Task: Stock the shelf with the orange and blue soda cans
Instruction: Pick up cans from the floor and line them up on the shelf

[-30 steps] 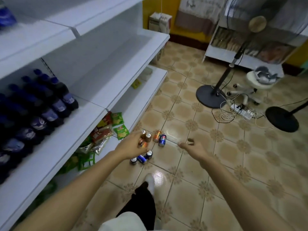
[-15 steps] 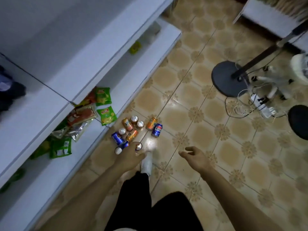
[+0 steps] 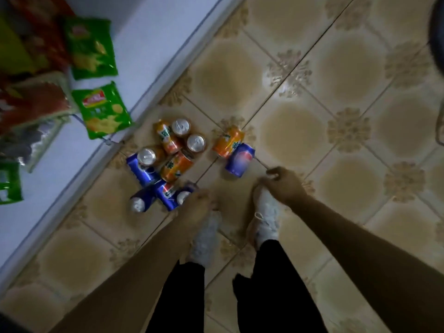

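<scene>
Orange and blue soda cans (image 3: 176, 167) lie clustered on glossy patterned floor tiles (image 3: 298, 121) beside the white shelf (image 3: 144, 44); my left hand (image 3: 195, 207) reaches them, grip unclear; my right hand (image 3: 284, 186) curls loosely, empty.

Both your arms reach straight down, bare to the elbow. Your left hand (image 3: 195, 204) hangs knuckles-up with fingers curled under — grip hidden. Your right hand (image 3: 284, 185) is loosely curled, thumb and forefinger nearly pinched — holding nothing.
</scene>
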